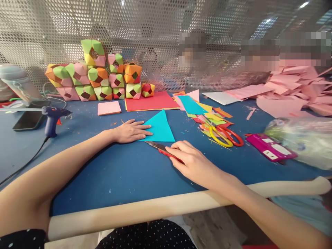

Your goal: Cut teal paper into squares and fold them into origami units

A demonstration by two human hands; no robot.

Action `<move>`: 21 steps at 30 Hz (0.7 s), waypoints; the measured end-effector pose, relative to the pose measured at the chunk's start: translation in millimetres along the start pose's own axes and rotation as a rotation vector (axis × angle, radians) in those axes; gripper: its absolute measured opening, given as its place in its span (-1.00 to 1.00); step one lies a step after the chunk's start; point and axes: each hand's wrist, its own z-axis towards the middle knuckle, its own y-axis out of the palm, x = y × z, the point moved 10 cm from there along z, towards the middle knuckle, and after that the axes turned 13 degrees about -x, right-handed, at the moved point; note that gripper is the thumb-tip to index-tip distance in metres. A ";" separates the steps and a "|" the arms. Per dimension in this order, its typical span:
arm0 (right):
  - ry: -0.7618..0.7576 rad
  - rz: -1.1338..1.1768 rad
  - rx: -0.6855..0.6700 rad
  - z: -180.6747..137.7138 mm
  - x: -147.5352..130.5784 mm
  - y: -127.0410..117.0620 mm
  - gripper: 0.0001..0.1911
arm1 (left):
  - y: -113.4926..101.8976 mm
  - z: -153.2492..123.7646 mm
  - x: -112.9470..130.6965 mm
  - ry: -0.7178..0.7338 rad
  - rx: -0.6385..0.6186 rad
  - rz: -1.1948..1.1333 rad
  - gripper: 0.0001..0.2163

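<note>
In the head view we are pressing our left hand (131,131) flat on the folded teal paper triangle (160,128) mid-surface while our right hand (190,160), fingers wrapped around the red utility knife (162,149), is slitting its near edge, which next needs a steady straight pull.

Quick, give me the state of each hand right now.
Left hand: open, flat, pressing the turquoise paper triangle.
Right hand: closed around the red utility knife, blade at the paper's lower edge.
</note>
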 end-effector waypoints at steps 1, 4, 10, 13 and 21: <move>0.000 -0.001 0.006 0.1 -0.6 -0.2 -0.69 | -0.4 -0.1 1.0 0.003 0.002 -0.002 -0.56; 0.000 -0.008 0.011 2.2 -3.8 0.0 -0.70 | -2.0 0.0 3.4 0.005 0.009 -0.013 -0.56; -0.012 -0.028 0.015 8.5 -9.7 2.1 -0.69 | -2.5 1.7 4.4 0.000 0.020 -0.052 -0.57; -0.023 -0.043 0.001 10.8 -12.6 5.3 -0.68 | -2.9 1.9 5.7 0.015 0.035 -0.066 -0.57; -0.032 -0.065 0.005 12.5 -17.2 8.5 -0.67 | 0.4 2.7 6.3 0.018 0.034 -0.097 -0.57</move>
